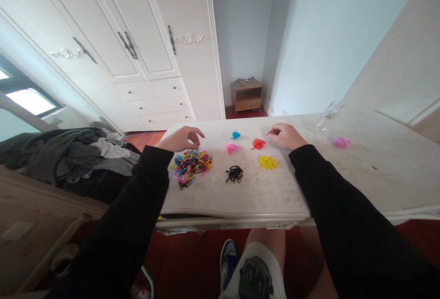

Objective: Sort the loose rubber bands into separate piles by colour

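Observation:
My left hand (182, 138) hovers over the far edge of a mixed heap of small coloured rubber bands (193, 163), its fingers loosely bent and apart, holding nothing I can see. To the right of the small red rubber band pile (258, 143), my right hand (286, 136) has its fingers curled together; whether anything is pinched in the tips is hidden. Between the hands lie a blue pile (235, 135) and a pink pile (232, 148). Closer to me are a black pile (234, 174) and a yellow pile (268, 163) of the same bands.
The piles rest on a white tabletop (206, 200). Farther right, a clear plastic container (329, 114) lies near a purple-pink item (341, 142). Clothes (68, 152) are heaped to the left of the table. White wardrobes (144, 37) and a small wooden cabinet (246, 97) stand beyond.

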Motion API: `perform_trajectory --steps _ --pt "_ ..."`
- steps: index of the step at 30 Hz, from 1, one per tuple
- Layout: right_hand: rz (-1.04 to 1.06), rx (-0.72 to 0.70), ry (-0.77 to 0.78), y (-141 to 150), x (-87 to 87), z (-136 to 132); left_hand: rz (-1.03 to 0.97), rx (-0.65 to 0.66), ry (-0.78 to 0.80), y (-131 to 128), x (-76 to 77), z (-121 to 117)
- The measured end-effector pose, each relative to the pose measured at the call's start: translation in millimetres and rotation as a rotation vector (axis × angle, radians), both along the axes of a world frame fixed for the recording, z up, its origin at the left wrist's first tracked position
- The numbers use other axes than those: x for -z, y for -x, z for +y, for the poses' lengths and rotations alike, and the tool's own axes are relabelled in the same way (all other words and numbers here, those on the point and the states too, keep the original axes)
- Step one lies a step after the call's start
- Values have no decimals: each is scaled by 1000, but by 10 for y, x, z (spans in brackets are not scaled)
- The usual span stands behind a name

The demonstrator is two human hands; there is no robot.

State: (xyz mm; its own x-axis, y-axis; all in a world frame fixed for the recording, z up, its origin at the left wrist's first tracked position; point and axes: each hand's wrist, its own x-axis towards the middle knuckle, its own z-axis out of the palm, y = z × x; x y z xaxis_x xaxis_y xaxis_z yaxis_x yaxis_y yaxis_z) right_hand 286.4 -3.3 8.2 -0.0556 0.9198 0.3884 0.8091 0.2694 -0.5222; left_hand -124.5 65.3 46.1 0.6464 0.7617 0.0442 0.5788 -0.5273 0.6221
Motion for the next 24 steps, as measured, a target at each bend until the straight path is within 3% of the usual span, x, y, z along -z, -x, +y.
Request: perform_trajectory --steps 17,21,24 --pt "-22 -12 -2 5 -3 -6 -188 -96 -31 -117 26 -32" --pt "-23 -38 -35 100 -105 -78 -314 -102 -9 -333 58 -154" --pt "-6 -136 -57 361 -266 -176 -431 -89 -30 -490 109 -229"
